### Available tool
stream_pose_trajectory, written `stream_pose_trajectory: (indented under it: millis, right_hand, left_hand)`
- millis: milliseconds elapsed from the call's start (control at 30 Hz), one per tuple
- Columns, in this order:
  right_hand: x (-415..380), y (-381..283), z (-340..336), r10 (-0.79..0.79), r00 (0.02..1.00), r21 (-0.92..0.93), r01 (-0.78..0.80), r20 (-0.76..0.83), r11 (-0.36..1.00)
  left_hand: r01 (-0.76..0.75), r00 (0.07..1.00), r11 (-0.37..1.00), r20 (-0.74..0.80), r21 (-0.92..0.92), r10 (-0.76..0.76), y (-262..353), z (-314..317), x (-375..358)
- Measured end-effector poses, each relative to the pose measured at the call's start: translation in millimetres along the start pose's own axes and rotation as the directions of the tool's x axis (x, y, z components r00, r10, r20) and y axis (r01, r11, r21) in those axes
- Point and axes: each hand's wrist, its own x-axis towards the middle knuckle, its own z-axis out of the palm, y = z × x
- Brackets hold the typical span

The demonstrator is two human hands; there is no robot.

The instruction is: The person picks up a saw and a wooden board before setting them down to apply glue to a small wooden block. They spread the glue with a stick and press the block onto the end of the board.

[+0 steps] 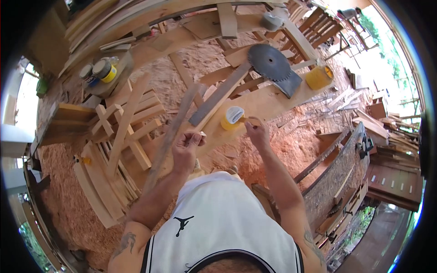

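My right hand (258, 133) is closed around a thin yellowish-brown stick (244, 120), whose far end reaches the rim of a yellow cup (228, 122). Pale grey-white stuff shows at the top of that cup, which stands on a wooden plank. To the left, my left hand (185, 144) pinches a small whitish piece (203, 134) between thumb and fingers; it is too small to name. A long wooden strip (169, 148) runs close beside the left hand. Ahead of both hands lies a flat grey-faced bar (221, 94).
A toothed circular saw blade (269, 61) rests beyond the cup, near a yellow container (319, 78). Jars (104, 71) stand at the back left. Crossed wooden slats (132, 125) are stacked left of me, and sawdust (291, 152) covers the floor. A worn board (334, 179) stands at right.
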Motion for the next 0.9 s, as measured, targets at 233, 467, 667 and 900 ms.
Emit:
stream_pose_trajectory:
  millis: [233, 467, 667, 900]
  right_hand:
    - [-21.2, 64.0, 11.1, -0.029, 0.977, -0.130, 0.057, 0.212, 0.990]
    - [18.6, 76.7, 55.8, -0.403, 0.906, -0.008, 0.408, 0.125, 0.913]
    - [37.2, 74.6, 72.4, -0.177, 0.894, -0.012, 0.200, 0.411, 0.980]
    - [47.0, 80.4, 74.3, -0.513, 0.853, 0.196, 0.489, 0.094, 0.850]
  left_hand:
    - [0.007, 0.992, 1.000, -0.127, 0.017, -0.004, 3.3, -22.7, -21.9]
    - [-0.045, 0.926, 0.999, -0.374, 0.013, 0.047, -1.3, -10.6, -72.3]
    - [0.049, 0.815, 0.991, -0.579, 0.126, 0.033, -9.0, 11.4, -152.4]
    - [0.106, 0.647, 0.981, -0.760, 0.161, 0.055, -35.3, 3.8, -255.0]
